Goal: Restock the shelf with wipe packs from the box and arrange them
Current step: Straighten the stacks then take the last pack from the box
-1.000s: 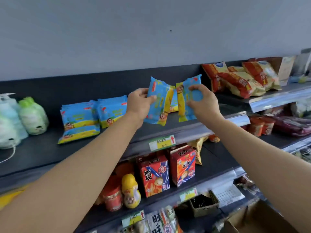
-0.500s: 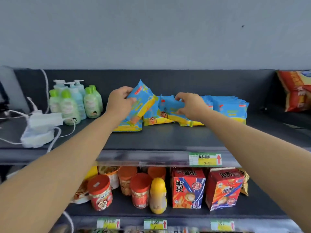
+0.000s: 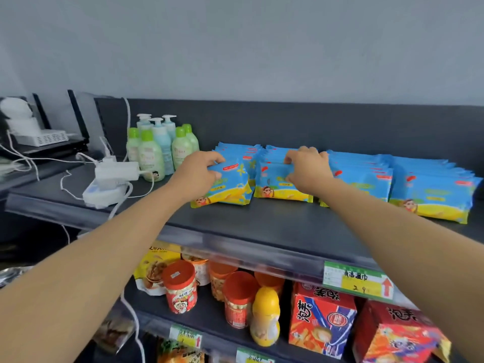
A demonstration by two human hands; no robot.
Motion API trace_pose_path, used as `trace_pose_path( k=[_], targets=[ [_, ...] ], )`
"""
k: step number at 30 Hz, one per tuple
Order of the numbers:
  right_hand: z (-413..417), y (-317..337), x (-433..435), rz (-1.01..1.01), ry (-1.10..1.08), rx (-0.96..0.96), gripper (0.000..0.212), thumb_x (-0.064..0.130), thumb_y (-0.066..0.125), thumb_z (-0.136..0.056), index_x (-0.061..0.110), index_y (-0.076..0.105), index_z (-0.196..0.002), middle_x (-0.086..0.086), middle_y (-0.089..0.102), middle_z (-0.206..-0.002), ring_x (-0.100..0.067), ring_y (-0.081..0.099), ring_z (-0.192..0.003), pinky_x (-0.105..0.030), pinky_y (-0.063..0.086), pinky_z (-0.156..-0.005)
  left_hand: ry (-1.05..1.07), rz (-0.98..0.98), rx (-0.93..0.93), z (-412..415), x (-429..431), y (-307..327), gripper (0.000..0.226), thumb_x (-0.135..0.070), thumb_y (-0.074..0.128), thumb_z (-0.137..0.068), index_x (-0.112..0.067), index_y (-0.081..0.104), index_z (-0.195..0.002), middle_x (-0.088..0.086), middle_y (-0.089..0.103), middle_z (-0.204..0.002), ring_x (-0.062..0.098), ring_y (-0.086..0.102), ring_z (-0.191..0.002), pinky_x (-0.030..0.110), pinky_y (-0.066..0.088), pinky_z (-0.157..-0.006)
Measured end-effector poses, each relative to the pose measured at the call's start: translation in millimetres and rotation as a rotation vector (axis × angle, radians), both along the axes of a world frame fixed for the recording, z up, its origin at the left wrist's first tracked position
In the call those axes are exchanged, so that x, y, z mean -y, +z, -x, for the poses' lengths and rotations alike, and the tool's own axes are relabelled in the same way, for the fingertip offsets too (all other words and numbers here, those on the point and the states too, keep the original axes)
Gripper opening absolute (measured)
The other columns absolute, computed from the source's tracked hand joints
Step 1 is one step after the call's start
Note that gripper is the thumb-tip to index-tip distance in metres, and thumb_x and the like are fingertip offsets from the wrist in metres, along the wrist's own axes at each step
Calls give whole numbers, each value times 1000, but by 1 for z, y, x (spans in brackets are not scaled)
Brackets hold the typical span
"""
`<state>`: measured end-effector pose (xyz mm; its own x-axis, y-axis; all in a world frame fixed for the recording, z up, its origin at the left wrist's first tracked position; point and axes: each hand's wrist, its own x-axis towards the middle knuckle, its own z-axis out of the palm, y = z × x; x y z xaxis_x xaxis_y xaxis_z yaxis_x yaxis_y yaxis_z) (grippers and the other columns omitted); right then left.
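Blue and yellow wipe packs stand in several rows on the dark top shelf [image 3: 262, 224]. My left hand [image 3: 199, 174] grips the front pack of the leftmost row [image 3: 230, 189], which leans to the left. My right hand [image 3: 306, 169] holds the top edge of the front pack in the second row [image 3: 275, 189], fingers curled over it. Two more rows of wipe packs [image 3: 429, 195] stand further right. The box is not in view.
Green and blue lotion bottles [image 3: 159, 150] stand left of the packs. A white power adapter with cables [image 3: 112, 179] lies at the shelf's left end. Below are red jars [image 3: 180, 286], a yellow bottle [image 3: 264, 315], red snack boxes [image 3: 322, 323] and a price tag [image 3: 358, 281].
Both hands carried the two packs leftward and down from mid-air onto the shelf rows. The packs now stand in the rows instead of tilting loose, and the view has shifted left.
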<state>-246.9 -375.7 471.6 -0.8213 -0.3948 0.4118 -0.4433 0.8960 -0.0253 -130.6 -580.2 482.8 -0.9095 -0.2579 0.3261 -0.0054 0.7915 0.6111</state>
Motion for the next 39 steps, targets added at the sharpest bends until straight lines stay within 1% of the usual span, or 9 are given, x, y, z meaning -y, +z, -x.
trace_pose_path(
  k=[6,10,14,18,22,26,30,33,39],
  targets=[
    [2,-2,6,-62,-54,-87,35,12,59,-84,13,51,-118,-10,51,-118,-30,44,-111,-40,33,-94,-37,34,29,4,9,1,24,-5,58,-90,-13,63,-113,9,64,-121,27,62,-107,42,49,-95],
    [-6,-1,10,-125,-108,-106,40,10,55,-84,13,47,-123,-10,49,-121,-30,42,-112,-41,33,-96,-65,79,36,14,12,1,30,-5,59,-91,-11,60,-120,8,58,-130,22,55,-120,32,42,-99],
    [-16,0,24,-120,-2,-159,39,14,56,-86,18,49,-125,-6,47,-125,-29,39,-116,-39,31,-97,-101,121,25,24,17,4,30,-6,59,-91,-11,60,-121,9,56,-131,22,52,-122,32,41,-99],
    [-27,-7,47,-175,183,-45,33,30,56,-89,21,57,-120,-3,53,-119,-25,36,-118,-33,29,-96,-122,151,16,28,24,7,31,-5,58,-91,-9,60,-121,10,57,-129,25,54,-119,32,41,-98],
    [-29,-17,67,-223,230,87,44,42,62,-85,22,58,-123,-3,56,-121,-24,36,-119,-32,30,-97,-130,170,7,25,43,8,25,-4,58,-89,-9,63,-113,10,63,-120,26,59,-107,36,47,-92],
    [-29,-17,80,-129,229,339,55,49,62,-83,20,55,-129,-6,53,-130,-25,48,-120,-36,42,-101,-125,172,3,21,61,8,26,-3,57,-90,-10,63,-114,6,64,-115,19,57,-95,27,41,-77],
    [-33,-15,92,-169,210,403,64,61,57,-81,18,55,-128,-4,54,-133,-25,49,-123,-39,42,-103,-121,179,-2,18,68,9,23,-4,56,-90,-12,64,-110,3,64,-108,18,56,-90,29,43,-72],
    [-33,-14,98,-228,170,413,75,68,60,-74,13,54,-125,-7,55,-127,-28,52,-115,-40,47,-96,-121,182,9,17,69,9,22,-4,55,-91,-14,64,-108,2,63,-104,20,58,-90,34,48,-76],
    [-29,-14,109,-311,144,308,48,44,53,-90,0,61,-107,-19,64,-105,-33,60,-89,-36,50,-71,-139,193,18,16,73,15,22,-4,55,-91,-12,63,-109,4,65,-107,19,58,-90,31,46,-72]
  ],
)
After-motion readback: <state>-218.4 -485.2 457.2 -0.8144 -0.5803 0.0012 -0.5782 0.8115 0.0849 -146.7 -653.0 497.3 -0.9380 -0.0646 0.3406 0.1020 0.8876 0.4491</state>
